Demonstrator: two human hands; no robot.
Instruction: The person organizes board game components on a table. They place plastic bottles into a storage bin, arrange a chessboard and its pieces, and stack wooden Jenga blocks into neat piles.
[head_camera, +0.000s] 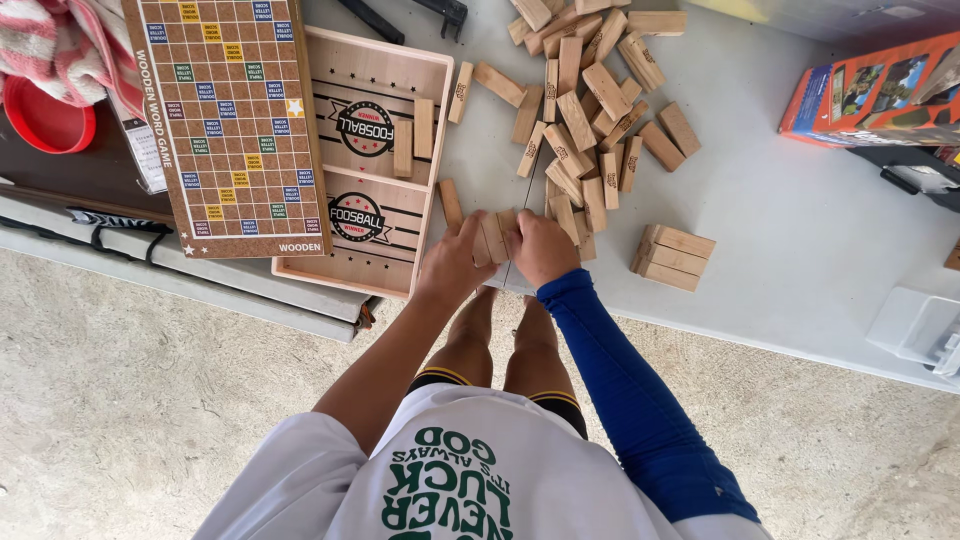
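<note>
While both hands grip, wooden blocks (494, 236) upright, long axes away

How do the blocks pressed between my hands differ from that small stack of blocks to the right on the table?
The blocks in the hands stand on edge, side by side, squeezed between the left hand and right hand; the small stack lies flat, untouched. The held blocks sit at the table's near edge beside the loose pile; the stack sits apart from it. Both are plain light wooden blocks.
</note>
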